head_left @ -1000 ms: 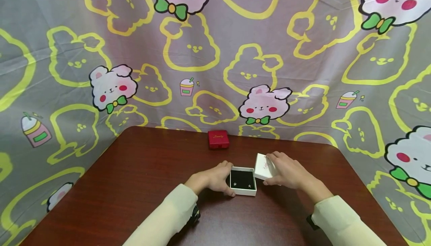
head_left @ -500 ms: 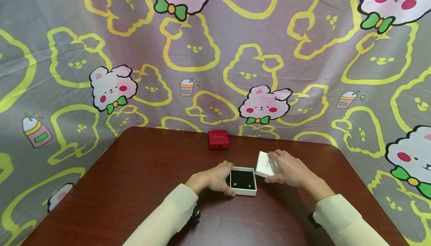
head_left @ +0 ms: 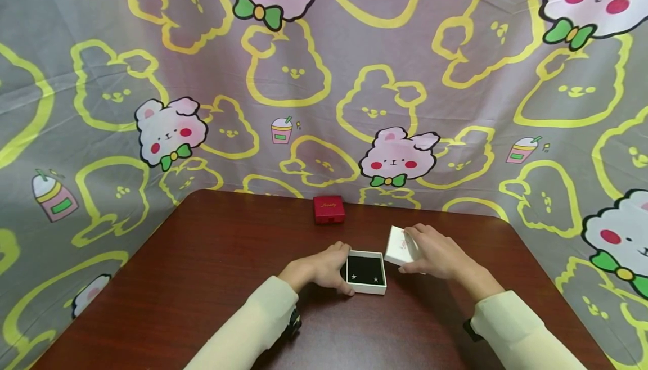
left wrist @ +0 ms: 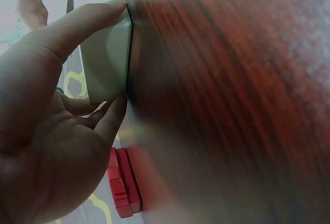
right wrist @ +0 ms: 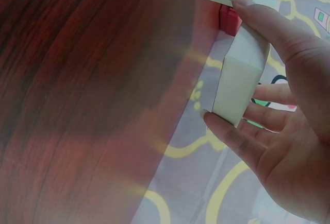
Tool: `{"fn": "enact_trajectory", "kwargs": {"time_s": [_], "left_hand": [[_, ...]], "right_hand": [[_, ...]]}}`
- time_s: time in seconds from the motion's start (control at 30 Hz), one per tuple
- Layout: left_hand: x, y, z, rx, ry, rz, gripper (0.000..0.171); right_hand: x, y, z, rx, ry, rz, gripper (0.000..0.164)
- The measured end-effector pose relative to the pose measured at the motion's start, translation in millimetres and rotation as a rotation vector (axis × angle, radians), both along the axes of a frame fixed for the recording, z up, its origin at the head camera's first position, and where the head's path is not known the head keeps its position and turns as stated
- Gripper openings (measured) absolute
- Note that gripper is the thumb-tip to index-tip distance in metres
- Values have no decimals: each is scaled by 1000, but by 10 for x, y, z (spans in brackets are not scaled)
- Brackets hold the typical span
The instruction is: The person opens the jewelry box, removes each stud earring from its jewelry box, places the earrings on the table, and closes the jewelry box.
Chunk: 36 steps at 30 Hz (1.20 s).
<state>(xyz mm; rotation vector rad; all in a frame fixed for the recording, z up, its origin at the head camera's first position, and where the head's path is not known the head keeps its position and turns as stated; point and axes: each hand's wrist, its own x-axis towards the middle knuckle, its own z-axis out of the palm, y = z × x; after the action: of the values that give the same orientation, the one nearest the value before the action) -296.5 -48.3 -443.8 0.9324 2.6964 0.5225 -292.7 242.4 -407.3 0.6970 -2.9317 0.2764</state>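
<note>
A small white jewelry box base [head_left: 367, 289] rests on the table, its black lining [head_left: 365, 269] bearing two star-shaped earrings [head_left: 354, 276]. My left hand [head_left: 325, 269] grips it from the left, thumb at the front corner and fingers at the back, as the left wrist view also shows on the box side [left wrist: 105, 62]. Just right of the base, my right hand [head_left: 437, 253] holds the white lid [head_left: 400, 247], printed with a pink design on top. The lid tilts, and in the right wrist view its side [right wrist: 237, 87] sits between thumb and fingers, above the table.
Behind the white box, a red box [head_left: 329, 210] with gold lettering stands near the back edge of the dark wooden table [head_left: 243, 229]. A patterned cloth [head_left: 304, 89] hangs behind and around the table.
My right hand has shifted the lid slightly back and to the right, away from the base. The left hand and the base have stayed in place.
</note>
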Motion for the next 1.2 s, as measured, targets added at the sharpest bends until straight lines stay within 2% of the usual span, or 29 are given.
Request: {"fn": "enact_trajectory", "kwargs": {"time_s": [0.23, 0.6, 0.97, 1.2], "left_hand": [[-2, 3, 2, -2, 7, 1, 84], [12, 12, 21, -6, -2, 9, 85], [1, 13, 6, -8, -2, 6, 85], [-1, 18, 15, -7, -6, 5, 86]], "right_hand": [[-19, 28, -8, 1, -3, -13, 86], [-53, 106, -10, 4, -11, -47, 89], [-74, 150, -18, 4, 4, -47, 90], [-90, 166, -14, 2, -20, -67, 92]]}}
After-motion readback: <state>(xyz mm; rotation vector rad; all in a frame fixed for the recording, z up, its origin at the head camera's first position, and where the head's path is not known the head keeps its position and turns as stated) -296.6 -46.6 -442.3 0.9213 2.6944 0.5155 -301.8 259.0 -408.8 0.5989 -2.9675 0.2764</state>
